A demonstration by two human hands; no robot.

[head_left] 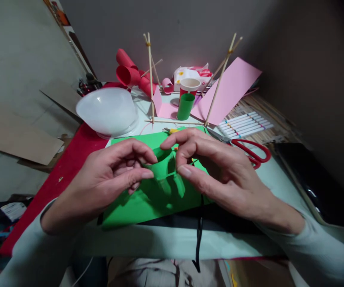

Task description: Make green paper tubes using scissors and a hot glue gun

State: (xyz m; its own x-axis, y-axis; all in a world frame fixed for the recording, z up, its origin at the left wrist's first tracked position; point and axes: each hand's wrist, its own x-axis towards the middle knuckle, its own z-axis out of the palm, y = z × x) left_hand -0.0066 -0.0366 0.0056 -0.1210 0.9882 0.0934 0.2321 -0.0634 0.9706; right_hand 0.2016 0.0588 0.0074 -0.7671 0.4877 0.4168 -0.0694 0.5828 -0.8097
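A curled piece of green paper (161, 169) is between my two hands, above a flat green sheet. My left hand (112, 173) pinches its left edge between thumb and fingers. On the other side, my right hand (220, 171) has its thumb and fingertips closed on a narrow green strip at the paper's right end. The green sheet (124, 209) lies under both hands, partly covered by them. Just past my right hand lie scissors with red handles (251, 149); their blades point left and away from me.
A rolled green tube (186, 107) stands before a paper cup (190, 85). Around them are a wooden stick frame (220, 85), pink paper (234, 89) and red paper rolls (128, 75). A white bowl (107, 109) sits left, markers (246, 124) and a black tablet-like device (318, 179) right.
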